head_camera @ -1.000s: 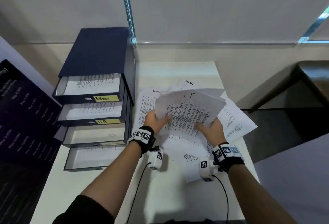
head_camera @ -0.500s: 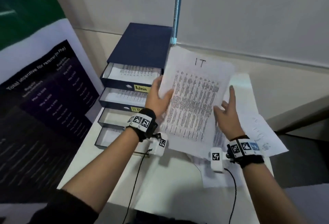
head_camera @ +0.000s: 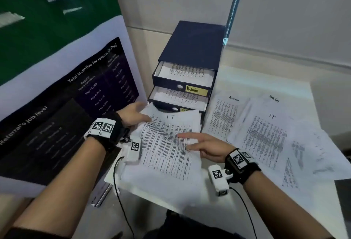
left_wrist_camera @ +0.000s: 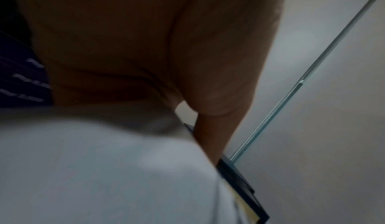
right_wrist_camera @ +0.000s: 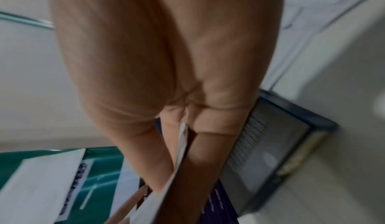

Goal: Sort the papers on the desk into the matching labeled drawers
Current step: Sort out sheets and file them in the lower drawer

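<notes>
Both hands gripped the IT sheet, left hand far corner, right hand near edge (long axis aimed at the lower drawers).

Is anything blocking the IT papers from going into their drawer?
Nothing visible does. The IT papers, held by the left hand and right hand, hide the lower drawers, so their labels can't be read.

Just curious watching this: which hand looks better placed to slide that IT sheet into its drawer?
Probably the left hand: it grips the IT sheet at the edge nearest the drawers. The right hand holds the sheet's near side.
</notes>
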### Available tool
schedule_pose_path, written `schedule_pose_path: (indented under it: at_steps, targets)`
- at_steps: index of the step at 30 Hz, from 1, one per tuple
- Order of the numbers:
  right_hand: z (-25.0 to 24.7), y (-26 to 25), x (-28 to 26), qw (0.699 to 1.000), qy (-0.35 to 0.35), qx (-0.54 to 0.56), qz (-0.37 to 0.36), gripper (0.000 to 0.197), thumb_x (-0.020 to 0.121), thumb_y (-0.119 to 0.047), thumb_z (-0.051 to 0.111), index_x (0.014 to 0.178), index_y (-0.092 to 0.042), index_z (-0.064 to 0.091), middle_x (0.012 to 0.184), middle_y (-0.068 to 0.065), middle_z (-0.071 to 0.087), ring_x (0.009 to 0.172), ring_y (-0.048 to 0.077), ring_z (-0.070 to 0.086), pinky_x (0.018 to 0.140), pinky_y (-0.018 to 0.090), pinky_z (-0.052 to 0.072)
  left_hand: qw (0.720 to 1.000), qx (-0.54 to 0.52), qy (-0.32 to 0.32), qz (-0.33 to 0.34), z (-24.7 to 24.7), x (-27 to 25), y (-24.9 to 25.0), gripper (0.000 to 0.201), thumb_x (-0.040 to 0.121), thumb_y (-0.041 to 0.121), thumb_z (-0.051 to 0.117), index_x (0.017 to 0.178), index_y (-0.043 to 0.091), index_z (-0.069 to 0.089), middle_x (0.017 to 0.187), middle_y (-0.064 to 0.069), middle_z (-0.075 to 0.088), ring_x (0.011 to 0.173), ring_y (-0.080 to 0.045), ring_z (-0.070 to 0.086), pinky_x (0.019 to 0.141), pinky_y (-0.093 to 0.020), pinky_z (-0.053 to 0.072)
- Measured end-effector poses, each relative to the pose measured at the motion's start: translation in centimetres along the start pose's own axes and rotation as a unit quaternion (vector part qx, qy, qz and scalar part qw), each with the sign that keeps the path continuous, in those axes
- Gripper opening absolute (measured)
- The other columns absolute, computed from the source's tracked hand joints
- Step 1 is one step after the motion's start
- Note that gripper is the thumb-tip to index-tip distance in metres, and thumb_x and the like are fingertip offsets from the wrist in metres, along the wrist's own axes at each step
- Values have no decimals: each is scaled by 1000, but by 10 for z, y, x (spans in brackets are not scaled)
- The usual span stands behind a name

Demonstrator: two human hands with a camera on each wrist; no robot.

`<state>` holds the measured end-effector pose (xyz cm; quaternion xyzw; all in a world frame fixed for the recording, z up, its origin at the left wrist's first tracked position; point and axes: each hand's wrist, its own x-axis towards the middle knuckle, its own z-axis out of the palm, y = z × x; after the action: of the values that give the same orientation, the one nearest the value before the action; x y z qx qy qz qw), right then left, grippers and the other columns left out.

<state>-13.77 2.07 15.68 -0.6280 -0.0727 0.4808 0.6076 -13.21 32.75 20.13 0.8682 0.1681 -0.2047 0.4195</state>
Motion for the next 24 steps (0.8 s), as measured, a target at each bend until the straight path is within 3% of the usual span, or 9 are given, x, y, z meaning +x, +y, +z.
schedule_pose_path:
  at_steps: [4,6,8,10,12,16,18,21,24]
  targets:
    - [20,25,18,994,-78,52,50,43,97,9,47,132,-14,57,131,14,62,81,1,71,74,13,56,996,33,-62,-62,0,-7,-41,82,65,39,82,139,24,49,135,-11,57,112,-22,61,102,-41,48]
    - [21,34,28,991,-75,88,62,47,95,12,47,136,-9,55,145,18,49,103,13,70,89,25,55,994,14,-64,-82,4,-4,-54,71,64,42,82,129,26,57,98,-14,71,76,-16,65,74,-34,59]
    - [22,36,33,990,-54,116,61,47,93,12,50,137,-7,55,151,16,41,114,22,65,90,30,56,996,7,-56,-75,7,-2,-60,47,79,33,78,122,27,60,65,-9,63,46,-12,49,45,-23,43]
    - [17,38,34,989,-48,132,54,48,92,11,52,137,-7,55,148,17,45,120,27,61,91,31,56,997,-9,-67,-45,7,3,-61,38,80,36,76,117,31,66,94,-11,71,59,-12,59,57,-25,52]
    - [15,35,31,981,-74,169,59,50,92,10,52,140,-6,51,141,22,52,115,27,64,89,30,57,993,-32,-111,-26,3,7,-60,28,84,33,72,112,33,70,122,-2,67,97,-14,67,93,-31,53]
    - [21,41,30,973,-62,181,126,48,95,14,42,139,-3,48,97,15,75,77,14,75,63,19,58,985,-57,-155,-58,10,9,-56,21,91,19,66,111,21,72,100,-1,73,88,-13,69,76,-21,54]
    - [23,50,32,975,-40,166,145,47,97,15,39,139,-4,47,80,8,76,65,10,73,54,16,55,984,-50,-150,-84,20,15,-62,21,90,19,67,110,18,72,102,-6,73,93,-20,69,85,-29,56]
    - [22,61,39,973,8,177,146,47,96,14,41,138,-4,51,92,11,76,60,12,72,52,19,55,981,-40,-164,-97,32,24,-75,30,84,30,75,113,21,72,111,-6,73,103,-22,69,96,-36,53]
    - [13,77,55,970,61,200,121,51,95,14,45,138,-12,54,132,14,62,76,16,73,61,25,59,982,-28,-166,-88,38,29,-87,42,73,44,82,113,33,71,112,4,69,105,-15,66,96,-27,50]
